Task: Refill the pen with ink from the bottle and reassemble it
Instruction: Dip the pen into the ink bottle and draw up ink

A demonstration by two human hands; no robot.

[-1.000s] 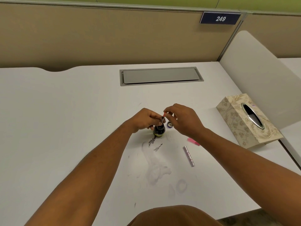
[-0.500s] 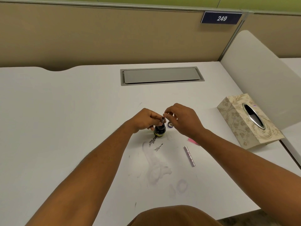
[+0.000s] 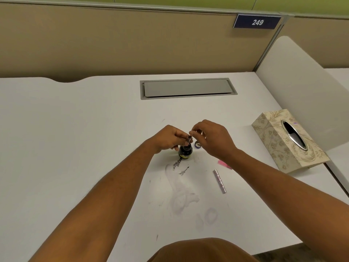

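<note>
A small dark ink bottle (image 3: 185,152) with a yellow label stands open on the white desk (image 3: 75,148). My left hand (image 3: 168,138) holds a thin dark pen part (image 3: 189,139) upright, its lower end in the bottle's mouth. My right hand (image 3: 211,137) pinches the top of that same part with thumb and forefinger. The bottle's cap (image 3: 197,144) lies just right of the bottle. A silver pen barrel (image 3: 219,181) lies nearer to me on the right. A pink pen piece (image 3: 224,164) shows partly under my right forearm.
Dark ink marks (image 3: 178,165) and faded smears (image 3: 181,197) stain the desk in front of the bottle. A patterned tissue box (image 3: 273,148) sits at the right edge. A grey cable hatch (image 3: 187,88) lies farther back, before a beige partition.
My right hand's fingers have shifted slightly on the top of the pen part; the red tip seen earlier is hidden. The bottle and loose parts have not moved.
</note>
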